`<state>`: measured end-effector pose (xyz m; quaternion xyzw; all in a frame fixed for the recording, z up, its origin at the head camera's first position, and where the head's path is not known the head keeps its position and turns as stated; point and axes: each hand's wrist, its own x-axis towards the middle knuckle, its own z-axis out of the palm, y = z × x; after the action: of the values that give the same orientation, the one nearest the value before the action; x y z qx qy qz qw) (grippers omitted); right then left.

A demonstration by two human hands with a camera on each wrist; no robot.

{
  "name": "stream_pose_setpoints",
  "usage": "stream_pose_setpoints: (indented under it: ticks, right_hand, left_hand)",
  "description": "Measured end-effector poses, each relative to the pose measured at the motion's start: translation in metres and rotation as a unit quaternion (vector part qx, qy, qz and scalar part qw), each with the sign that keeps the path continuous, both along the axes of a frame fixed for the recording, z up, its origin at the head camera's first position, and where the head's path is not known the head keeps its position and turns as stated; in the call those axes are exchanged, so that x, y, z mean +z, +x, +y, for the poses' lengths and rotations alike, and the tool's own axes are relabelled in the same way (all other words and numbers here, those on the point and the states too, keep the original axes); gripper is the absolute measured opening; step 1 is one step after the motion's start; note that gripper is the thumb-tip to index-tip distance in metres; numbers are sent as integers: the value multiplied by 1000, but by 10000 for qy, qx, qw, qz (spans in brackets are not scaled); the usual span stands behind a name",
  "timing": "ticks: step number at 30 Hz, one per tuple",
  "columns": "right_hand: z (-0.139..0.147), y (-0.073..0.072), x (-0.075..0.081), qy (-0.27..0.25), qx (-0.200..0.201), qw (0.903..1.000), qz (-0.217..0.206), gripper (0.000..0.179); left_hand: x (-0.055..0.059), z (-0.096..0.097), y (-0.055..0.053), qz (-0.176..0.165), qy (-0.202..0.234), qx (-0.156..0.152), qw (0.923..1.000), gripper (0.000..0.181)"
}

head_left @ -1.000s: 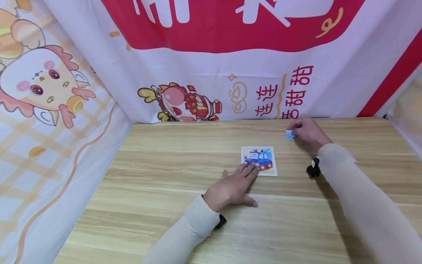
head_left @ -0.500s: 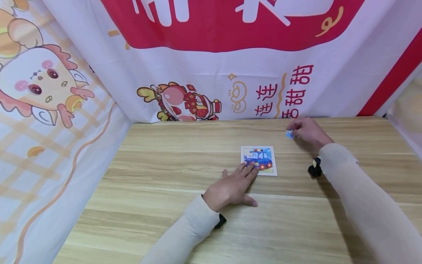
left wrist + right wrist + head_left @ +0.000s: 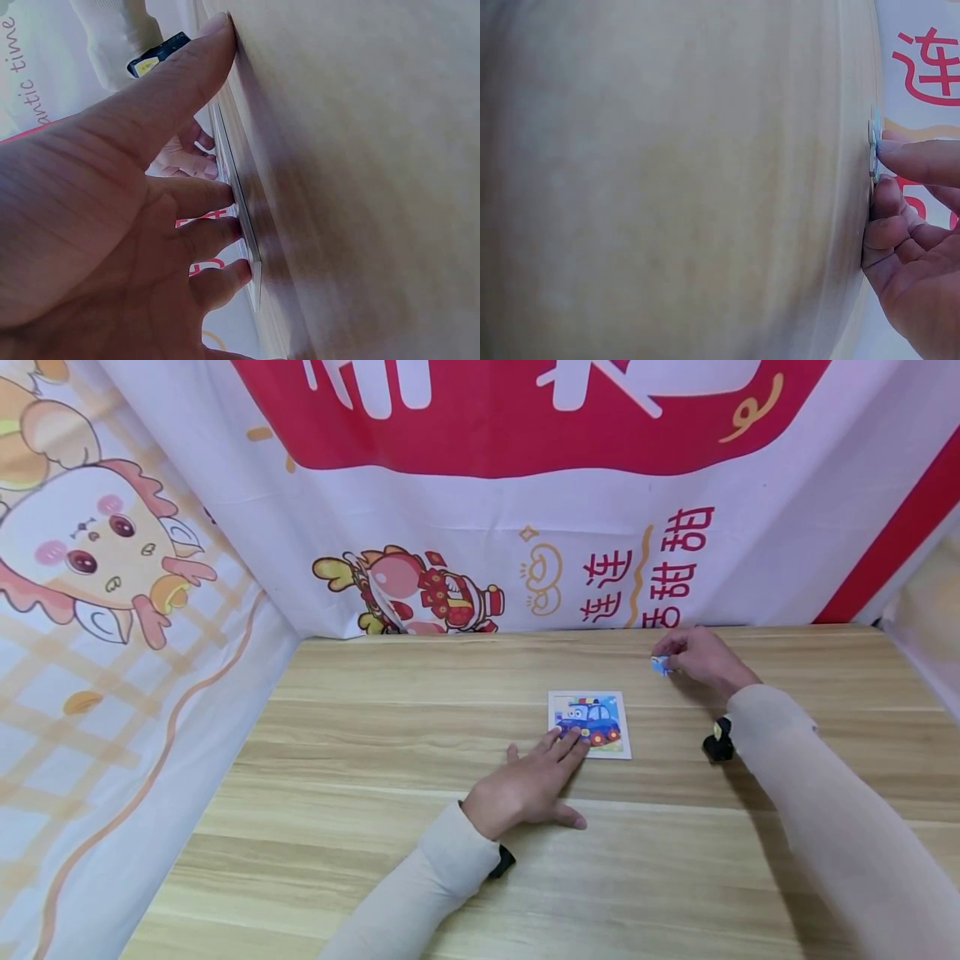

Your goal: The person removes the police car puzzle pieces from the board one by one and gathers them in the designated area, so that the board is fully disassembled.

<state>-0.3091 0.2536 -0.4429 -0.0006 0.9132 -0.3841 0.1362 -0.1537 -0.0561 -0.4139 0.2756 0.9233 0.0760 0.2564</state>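
Note:
A small square puzzle with a white border and a blue cartoon car lies flat on the table. My left hand rests its spread, fairly straight fingertips on the puzzle's lower left part and covers that corner. In the left wrist view three fingertips touch the edge of the thin board, thumb held apart. Farther back on the right, my right hand pinches a small light-blue puzzle piece at the table surface. The right wrist view shows the thumb against that piece, other fingers curled beside it.
The wood-grain table meets a white and red printed cloth at its back edge. Another printed cloth hangs along the left side. A black wrist device sits under the right cuff.
The right hand and the puzzle piece have shifted very slightly to the right. The left hand and the puzzle stay where they were.

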Motion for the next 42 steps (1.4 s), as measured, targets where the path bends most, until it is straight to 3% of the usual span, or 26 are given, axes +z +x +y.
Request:
stream_pose_setpoints:
  ticks: [14, 20, 26, 36, 42]
  right_hand:
    - [-4, 8, 12, -11, 282, 9991, 313, 31]
    - [-22, 16, 23, 3, 839, 9946, 613, 30]
    - [-38, 22, 23, -15, 1327, 9873, 872, 26]
    - [-61, 27, 25, -63, 1594, 9845, 726, 25]
    - [-76, 31, 22, -147, 1790, 9818, 612, 23]
  left_hand:
    - [2, 2, 0, 95, -66, -17, 9999, 106]
    - [1, 3, 0, 220, -116, -80, 9997, 106]
    - [1, 4, 1, 381, -144, -214, 9989, 105]
    - [1, 7, 0, 600, -145, -349, 9975, 102]
    - [1, 10, -2, 537, -135, -363, 9978, 103]
